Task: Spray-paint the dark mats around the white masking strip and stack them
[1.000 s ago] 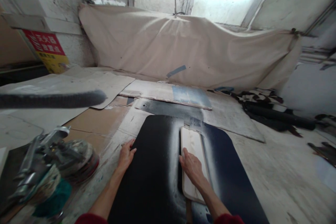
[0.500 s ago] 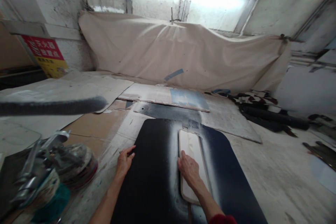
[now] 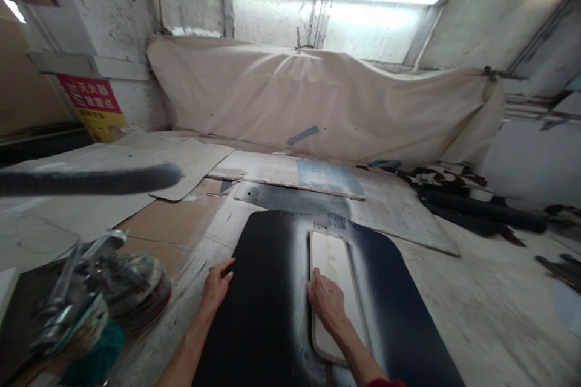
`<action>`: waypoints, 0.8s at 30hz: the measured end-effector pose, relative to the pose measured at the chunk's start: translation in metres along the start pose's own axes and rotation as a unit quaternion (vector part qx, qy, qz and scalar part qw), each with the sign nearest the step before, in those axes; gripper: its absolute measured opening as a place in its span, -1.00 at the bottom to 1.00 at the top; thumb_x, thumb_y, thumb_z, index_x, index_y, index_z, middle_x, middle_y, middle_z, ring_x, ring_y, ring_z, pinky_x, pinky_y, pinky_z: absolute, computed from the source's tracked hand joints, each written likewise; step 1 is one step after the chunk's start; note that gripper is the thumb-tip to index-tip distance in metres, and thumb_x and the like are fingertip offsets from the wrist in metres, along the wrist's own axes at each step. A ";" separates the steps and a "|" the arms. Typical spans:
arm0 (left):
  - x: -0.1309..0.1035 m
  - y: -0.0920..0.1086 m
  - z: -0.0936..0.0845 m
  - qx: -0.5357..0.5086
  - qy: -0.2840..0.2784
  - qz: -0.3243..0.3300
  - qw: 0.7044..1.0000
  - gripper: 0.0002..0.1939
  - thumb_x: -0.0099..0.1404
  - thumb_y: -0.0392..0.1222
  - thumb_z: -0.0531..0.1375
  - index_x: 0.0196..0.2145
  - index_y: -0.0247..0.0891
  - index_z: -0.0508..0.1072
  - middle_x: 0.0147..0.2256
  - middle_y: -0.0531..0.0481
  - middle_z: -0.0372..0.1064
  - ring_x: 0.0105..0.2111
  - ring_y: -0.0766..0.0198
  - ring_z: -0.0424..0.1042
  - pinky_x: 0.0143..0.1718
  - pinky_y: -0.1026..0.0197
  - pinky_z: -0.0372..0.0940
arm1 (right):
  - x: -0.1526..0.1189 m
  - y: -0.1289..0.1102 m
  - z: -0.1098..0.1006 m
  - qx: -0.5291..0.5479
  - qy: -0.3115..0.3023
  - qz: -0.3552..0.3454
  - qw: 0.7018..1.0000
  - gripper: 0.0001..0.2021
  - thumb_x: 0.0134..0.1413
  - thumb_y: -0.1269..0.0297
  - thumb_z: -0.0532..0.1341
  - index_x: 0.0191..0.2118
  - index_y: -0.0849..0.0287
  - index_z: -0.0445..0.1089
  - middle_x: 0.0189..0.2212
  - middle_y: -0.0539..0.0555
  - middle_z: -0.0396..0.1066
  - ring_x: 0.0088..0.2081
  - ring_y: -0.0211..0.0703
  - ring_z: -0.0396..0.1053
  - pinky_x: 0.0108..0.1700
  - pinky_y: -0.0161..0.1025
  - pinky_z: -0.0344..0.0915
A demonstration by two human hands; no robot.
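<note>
A large black sheet (image 3: 263, 290) with rounded far corners lies in front of me, a pale sprayed haze around its middle. On it rests a long white board (image 3: 333, 248) with rounded corners and a thicker rim. My right hand (image 3: 327, 299) is closed over the board's left edge, thumb and fingers together; the fingertips underneath are hidden. At the sheet's left edge, my left hand (image 3: 218, 284) grips with thumb and forefinger, the other fingers curled and partly hidden.
To the left stand a spray gun (image 3: 68, 290) and a round, paint-stained can (image 3: 140, 290). A blurred dark hose or bar (image 3: 91, 180) juts in from the left. Cardboard sheets (image 3: 258, 166) lie behind, below a beige hanging cloth (image 3: 318, 97). Dark rolled material (image 3: 481, 208) lies at right.
The view has tilted slightly upward, so the scene sits a little lower. Both hands keep about the same places on the sheet and the white board.
</note>
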State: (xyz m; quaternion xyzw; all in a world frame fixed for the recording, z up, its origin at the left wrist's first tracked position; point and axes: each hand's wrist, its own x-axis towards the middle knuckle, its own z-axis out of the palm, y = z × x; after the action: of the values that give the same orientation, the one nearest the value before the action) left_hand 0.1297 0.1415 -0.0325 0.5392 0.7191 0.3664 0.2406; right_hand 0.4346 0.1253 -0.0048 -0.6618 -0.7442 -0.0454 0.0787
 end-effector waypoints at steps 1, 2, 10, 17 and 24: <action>-0.001 0.001 -0.001 0.001 0.000 0.003 1.000 -0.59 0.02 -0.30 0.06 -0.13 -0.28 0.43 -0.17 -0.07 0.45 -0.17 0.20 0.40 -0.09 0.11 0.28 | 0.000 0.000 -0.001 0.005 -0.003 0.002 1.000 -0.69 0.13 0.39 0.00 -0.01 0.35 0.21 -0.39 0.20 0.48 -0.36 -0.06 0.43 -0.34 -0.24 0.23; -0.001 0.003 -0.001 0.003 0.000 0.005 1.000 -0.59 0.02 -0.30 0.06 -0.14 -0.27 0.44 -0.17 -0.06 0.45 -0.16 0.20 0.39 -0.09 0.12 0.28 | 0.001 0.000 -0.001 0.009 -0.004 0.003 1.000 -0.69 0.13 0.40 0.00 -0.01 0.36 0.21 -0.40 0.20 0.48 -0.35 -0.05 0.43 -0.34 -0.23 0.23; -0.001 0.015 -0.003 0.026 0.001 0.008 1.000 -0.61 0.03 -0.32 0.04 -0.16 -0.22 0.44 -0.19 -0.02 0.45 -0.13 0.23 0.38 -0.03 0.12 0.25 | -0.002 0.005 0.008 0.011 0.010 -0.026 1.000 -0.66 0.19 0.36 -0.07 0.03 0.39 0.19 -0.34 0.22 0.47 -0.30 -0.04 0.42 -0.27 -0.20 0.24; 0.000 0.017 -0.003 0.064 0.007 0.003 0.998 -0.65 0.07 -0.34 -0.02 -0.24 -0.24 0.47 -0.20 -0.05 0.46 -0.13 0.21 0.38 -0.01 0.12 0.23 | -0.003 0.017 -0.004 0.088 -0.090 -0.047 0.991 -0.65 0.13 0.51 -0.09 0.02 0.31 0.22 -0.26 0.20 0.43 -0.17 -0.09 0.36 -0.13 -0.26 0.17; -0.001 0.025 0.001 0.104 0.019 0.010 0.994 -0.60 0.01 -0.39 0.01 -0.21 -0.22 0.46 -0.22 -0.04 0.44 -0.15 0.23 0.37 -0.04 0.14 0.24 | -0.010 0.031 -0.025 0.162 -0.126 -0.056 0.977 -0.63 -0.06 0.70 -0.10 -0.30 0.19 0.33 -0.29 0.09 0.35 -0.25 -0.26 0.32 -0.21 -0.40 0.16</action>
State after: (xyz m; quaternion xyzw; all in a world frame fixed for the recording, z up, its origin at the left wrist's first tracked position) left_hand 0.1453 0.1446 -0.0136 0.5611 0.7526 0.3020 0.1662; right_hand 0.4673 0.1152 0.0169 -0.5980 -0.7815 0.1551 0.0871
